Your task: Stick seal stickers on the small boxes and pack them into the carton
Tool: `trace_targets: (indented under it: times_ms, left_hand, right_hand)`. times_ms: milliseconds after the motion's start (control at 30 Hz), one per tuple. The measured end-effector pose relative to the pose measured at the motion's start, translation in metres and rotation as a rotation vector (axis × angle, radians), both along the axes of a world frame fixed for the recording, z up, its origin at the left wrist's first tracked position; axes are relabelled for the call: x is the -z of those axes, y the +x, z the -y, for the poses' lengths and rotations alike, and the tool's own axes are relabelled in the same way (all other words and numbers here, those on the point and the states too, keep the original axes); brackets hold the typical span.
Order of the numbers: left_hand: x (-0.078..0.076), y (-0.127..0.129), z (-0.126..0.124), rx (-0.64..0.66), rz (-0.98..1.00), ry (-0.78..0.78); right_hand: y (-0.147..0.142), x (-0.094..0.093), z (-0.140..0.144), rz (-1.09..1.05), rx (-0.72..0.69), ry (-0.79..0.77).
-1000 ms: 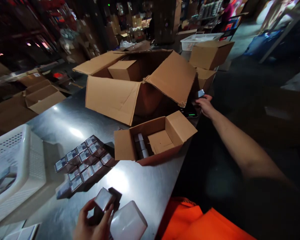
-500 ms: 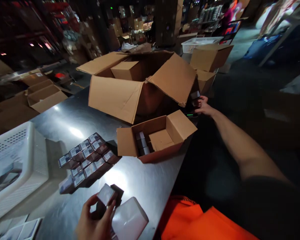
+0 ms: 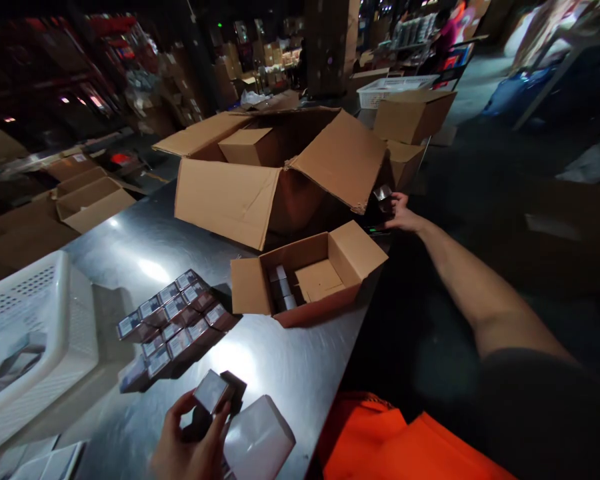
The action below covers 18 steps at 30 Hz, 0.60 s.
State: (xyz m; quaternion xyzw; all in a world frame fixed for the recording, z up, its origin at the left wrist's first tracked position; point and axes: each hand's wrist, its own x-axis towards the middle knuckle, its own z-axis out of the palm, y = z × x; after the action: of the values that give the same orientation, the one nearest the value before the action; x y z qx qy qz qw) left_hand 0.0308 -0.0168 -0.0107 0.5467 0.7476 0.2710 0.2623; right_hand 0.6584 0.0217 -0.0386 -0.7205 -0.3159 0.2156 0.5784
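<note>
- Head view: a small dark box with a pale top is gripped in the left hand, low over the steel table.
- A white block is seen just beside that hand.
- Stacked small boxes are laid near a white basket.
- The right hand is stretched out at the table's far edge, its fingers closed around a small dark item.
- That hand is placed beside the flap of a big open carton; a smaller open carton is set nearer.
</note>
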Motion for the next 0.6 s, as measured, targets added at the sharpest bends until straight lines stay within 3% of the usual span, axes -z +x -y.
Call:
trace_targets:
  times_ms: [367, 467, 600]
  left_hand:
    - [0.007, -0.006, -0.002, -0.003, -0.023, -0.029]
    - [0.009, -0.006, -0.002, -0.002, -0.004, -0.012]
    - [0.009, -0.004, 0.001, -0.005, 0.107, -0.044]
  right_hand:
    - [-0.010, -0.007, -0.004, -0.035, 0.096, 0.047]
    - [-0.017, -0.014, -0.006, -0.042, 0.187, 0.091]
    - [-0.038, -0.032, 0.002, 0.024, 0.418, 0.251]
